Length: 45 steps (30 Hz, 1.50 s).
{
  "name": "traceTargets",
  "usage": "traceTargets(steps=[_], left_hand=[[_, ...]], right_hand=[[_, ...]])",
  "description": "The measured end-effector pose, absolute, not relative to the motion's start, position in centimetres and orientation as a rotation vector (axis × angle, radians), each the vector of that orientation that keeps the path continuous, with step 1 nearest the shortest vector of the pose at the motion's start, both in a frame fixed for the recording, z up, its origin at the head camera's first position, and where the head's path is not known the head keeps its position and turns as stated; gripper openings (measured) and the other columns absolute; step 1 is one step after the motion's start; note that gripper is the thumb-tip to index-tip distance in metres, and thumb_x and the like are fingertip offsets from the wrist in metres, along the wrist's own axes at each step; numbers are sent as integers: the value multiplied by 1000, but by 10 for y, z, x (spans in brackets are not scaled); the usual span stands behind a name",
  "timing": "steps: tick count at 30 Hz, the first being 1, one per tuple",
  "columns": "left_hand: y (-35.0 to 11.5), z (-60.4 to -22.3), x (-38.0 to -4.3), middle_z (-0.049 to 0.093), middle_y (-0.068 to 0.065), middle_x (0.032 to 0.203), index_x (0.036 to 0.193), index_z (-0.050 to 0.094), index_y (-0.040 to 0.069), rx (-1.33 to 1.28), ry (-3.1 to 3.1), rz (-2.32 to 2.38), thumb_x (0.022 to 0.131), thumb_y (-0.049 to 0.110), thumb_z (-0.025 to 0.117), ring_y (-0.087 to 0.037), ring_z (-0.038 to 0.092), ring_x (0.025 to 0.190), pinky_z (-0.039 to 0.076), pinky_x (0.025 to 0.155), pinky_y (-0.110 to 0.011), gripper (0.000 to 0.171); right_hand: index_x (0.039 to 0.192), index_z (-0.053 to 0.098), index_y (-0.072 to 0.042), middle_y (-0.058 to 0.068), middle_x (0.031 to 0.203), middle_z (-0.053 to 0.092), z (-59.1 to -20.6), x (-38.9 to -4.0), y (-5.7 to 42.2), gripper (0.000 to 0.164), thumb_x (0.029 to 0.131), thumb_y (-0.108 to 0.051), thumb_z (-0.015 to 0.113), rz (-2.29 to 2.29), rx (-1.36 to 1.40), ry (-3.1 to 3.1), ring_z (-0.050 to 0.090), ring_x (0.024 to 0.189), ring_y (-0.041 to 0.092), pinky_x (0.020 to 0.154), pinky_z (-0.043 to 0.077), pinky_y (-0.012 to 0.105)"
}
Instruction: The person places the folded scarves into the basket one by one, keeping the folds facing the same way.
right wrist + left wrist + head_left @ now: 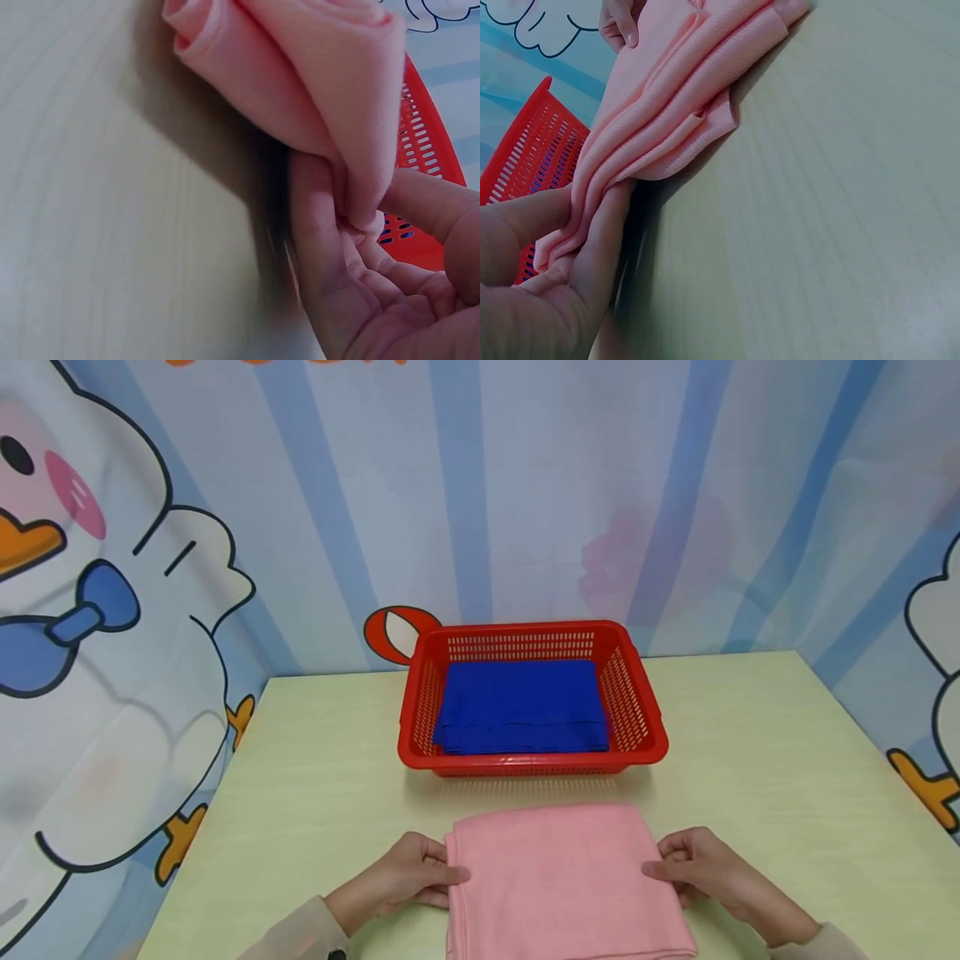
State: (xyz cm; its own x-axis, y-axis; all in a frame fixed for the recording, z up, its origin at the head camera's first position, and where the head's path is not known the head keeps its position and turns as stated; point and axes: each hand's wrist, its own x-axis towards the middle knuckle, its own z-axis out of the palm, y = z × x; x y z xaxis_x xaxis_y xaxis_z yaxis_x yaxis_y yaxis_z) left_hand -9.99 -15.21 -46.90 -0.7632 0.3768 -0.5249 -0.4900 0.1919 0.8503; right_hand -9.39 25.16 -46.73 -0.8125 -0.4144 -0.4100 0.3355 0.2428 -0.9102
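Note:
A folded pink cloth (562, 877) is held at the front middle of the table, its layers stacked and visible along the edges in the left wrist view. My left hand (411, 874) pinches its left edge, thumb on top and fingers beneath. On the opposite edge, my right hand (705, 870) pinches the cloth the same way. The right wrist view shows the pink cloth (300, 82) bunched between thumb and fingers, with a shadow under it. Just beyond the cloth stands a red plastic basket (525, 766), with a folded blue cloth (525, 702) lying flat inside.
The pale yellow table (322, 752) extends to both sides of the basket. A light blue striped curtain (525, 502) with cartoon drawings hangs behind the table's back edge and along its left and right sides.

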Motion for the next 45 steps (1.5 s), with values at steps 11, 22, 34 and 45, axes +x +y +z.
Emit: traceTargets(steps=[11,22,34,45], left_hand=[[-154,-468,-98,73,-21,91,109,68,-14,-61,1765,1695,92,-1,69,-24,74,78,60,70,-37,21],[-155,-463,-96,73,-22,91,110,67,-14,-49,1773,1689,92,-1,69,-27,74,80,60,70,-37,22],[-156,-457,-94,72,-24,92,112,66,-16,-4,1733,1724,93,-2,67,-25,73,79,60,70,-36,23],[-158,-450,-92,72,-25,93,112,65,-17,33,1711,1753,93,-4,66,-25,73,80,60,71,-36,23]], right_hand=[[93,65,2,-5,64,56,-467,-94,254,14,97,-12,66,-1648,-109,1897,50,55,3,50,47,17],[102,67,5,-4,70,64,-463,-94,255,18,98,-12,64,-1678,-114,1852,55,57,3,51,49,18],[104,68,6,-1,76,69,-460,-92,256,19,99,-11,62,-1697,-131,1836,57,59,4,53,51,19],[106,68,4,-1,78,70,-454,-92,256,19,99,-13,62,-1693,-118,1836,59,61,4,55,52,20]])
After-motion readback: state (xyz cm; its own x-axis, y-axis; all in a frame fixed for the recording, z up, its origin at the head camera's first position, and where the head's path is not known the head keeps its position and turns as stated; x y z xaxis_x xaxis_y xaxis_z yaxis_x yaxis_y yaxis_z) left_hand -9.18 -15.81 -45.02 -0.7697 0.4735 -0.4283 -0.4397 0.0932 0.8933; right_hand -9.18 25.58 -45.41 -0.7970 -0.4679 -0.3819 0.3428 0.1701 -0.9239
